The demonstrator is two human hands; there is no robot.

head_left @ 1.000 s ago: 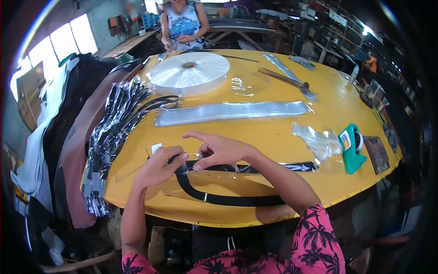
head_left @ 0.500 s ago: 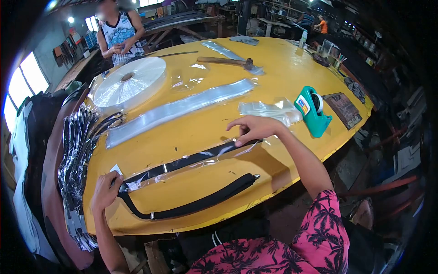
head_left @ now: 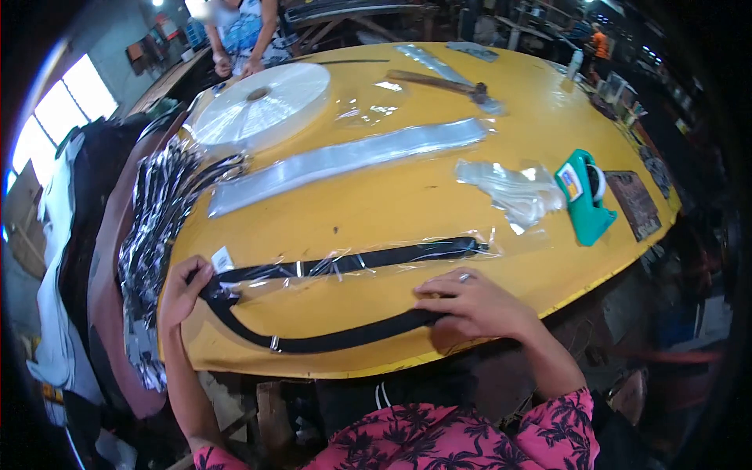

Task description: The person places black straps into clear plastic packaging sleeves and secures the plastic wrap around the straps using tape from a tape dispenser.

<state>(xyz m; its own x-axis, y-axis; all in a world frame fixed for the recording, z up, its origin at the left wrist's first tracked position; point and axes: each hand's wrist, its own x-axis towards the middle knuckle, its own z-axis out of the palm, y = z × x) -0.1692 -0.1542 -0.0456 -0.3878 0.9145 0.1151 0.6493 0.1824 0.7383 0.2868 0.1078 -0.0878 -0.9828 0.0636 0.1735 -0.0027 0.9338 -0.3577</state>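
A black strap [head_left: 345,338] with metal fittings bends back at its left end, so two lengths lie side by side on the yellow table [head_left: 376,223]. Its upper length lies in a clear plastic sleeve [head_left: 384,256], with a white tag [head_left: 222,259] at the left. My left hand [head_left: 185,288] pinches the strap and sleeve at that bend. Over the right end of the lower, unwrapped length is my right hand [head_left: 479,301], its fingers closed on the strap; that end is hidden beneath the hand.
Around the strap lie a flat plastic strip [head_left: 352,162], a large plastic roll [head_left: 266,106], a hammer [head_left: 439,81], clear sleeves [head_left: 513,192] and a green tape dispenser [head_left: 583,196]. Wrapped straps [head_left: 160,204] hang over the left edge. A person [head_left: 247,35] stands across the table.
My right hand has left the sleeve's right end and moved down toward me onto the unwrapped length. My left hand stays at the bend. The view has shifted.
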